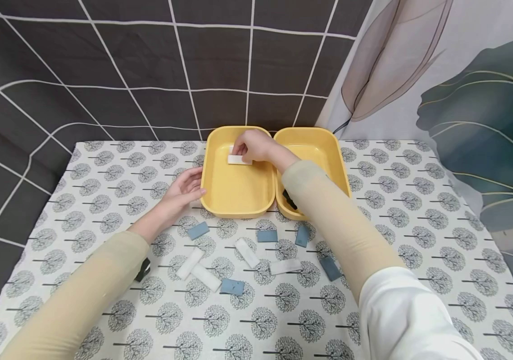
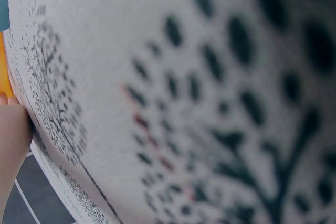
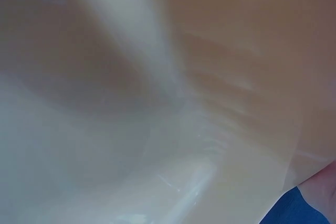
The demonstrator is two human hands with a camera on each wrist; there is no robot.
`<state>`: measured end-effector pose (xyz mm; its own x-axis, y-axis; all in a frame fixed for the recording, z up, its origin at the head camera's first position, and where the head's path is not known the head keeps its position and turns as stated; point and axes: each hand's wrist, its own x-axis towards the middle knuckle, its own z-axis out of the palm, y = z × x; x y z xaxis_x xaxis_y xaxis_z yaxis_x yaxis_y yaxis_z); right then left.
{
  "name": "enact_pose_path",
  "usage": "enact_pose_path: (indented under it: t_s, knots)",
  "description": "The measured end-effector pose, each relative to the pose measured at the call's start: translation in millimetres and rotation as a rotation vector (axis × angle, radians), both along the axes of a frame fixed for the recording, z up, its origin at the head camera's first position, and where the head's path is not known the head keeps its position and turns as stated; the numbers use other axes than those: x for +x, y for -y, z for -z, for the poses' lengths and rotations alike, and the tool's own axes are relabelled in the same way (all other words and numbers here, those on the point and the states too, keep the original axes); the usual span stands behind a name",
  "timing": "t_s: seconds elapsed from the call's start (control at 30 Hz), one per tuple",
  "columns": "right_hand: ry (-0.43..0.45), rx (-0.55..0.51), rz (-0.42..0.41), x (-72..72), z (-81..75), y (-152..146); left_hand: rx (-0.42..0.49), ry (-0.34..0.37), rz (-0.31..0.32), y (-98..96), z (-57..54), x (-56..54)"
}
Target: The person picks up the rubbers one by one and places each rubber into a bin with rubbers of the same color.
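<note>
My right hand (image 1: 256, 145) reaches into the left yellow tray (image 1: 238, 197), its fingers pinching a small white rectangular block (image 1: 237, 160) near the tray's back. A sliver of white shows behind those fingers, mostly hidden by them. At the same tray's left side, my left hand (image 1: 185, 186) rests against the outer wall, fingers extended and thumb at the rim. In the left wrist view only part of the left hand (image 2: 11, 150) shows at the edge. The right wrist view is mostly blurred, with a bit of the right hand (image 3: 321, 192) in the lower corner.
A second yellow tray (image 1: 317, 140) stands against the first on the right, partly covered by my right forearm. Several white blocks (image 1: 247, 252) and blue-grey blocks (image 1: 267, 236) lie scattered on the tree-print cloth in front. A dark tiled-pattern curtain (image 1: 148, 60) hangs close behind.
</note>
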<state>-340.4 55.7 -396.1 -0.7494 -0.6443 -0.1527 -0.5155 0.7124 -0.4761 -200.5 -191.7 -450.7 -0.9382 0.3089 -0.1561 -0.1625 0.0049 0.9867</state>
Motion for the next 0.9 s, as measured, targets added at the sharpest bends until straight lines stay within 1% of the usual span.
enact_pose_path:
  t_s: [0.23,0.47,0.9]
  knots:
    - [0.008,0.004,-0.005,0.4,-0.8,0.5,0.006,0.0,-0.003,0.5,0.2,-0.2]
    - [-0.011,0.013,-0.006,0.4,0.7,0.4,-0.001,0.0,0.003,0.3,-1.1,0.4]
    - [-0.017,0.035,-0.042,0.6,0.6,-0.1,-0.01,0.015,-0.003,0.2,-1.0,0.4]
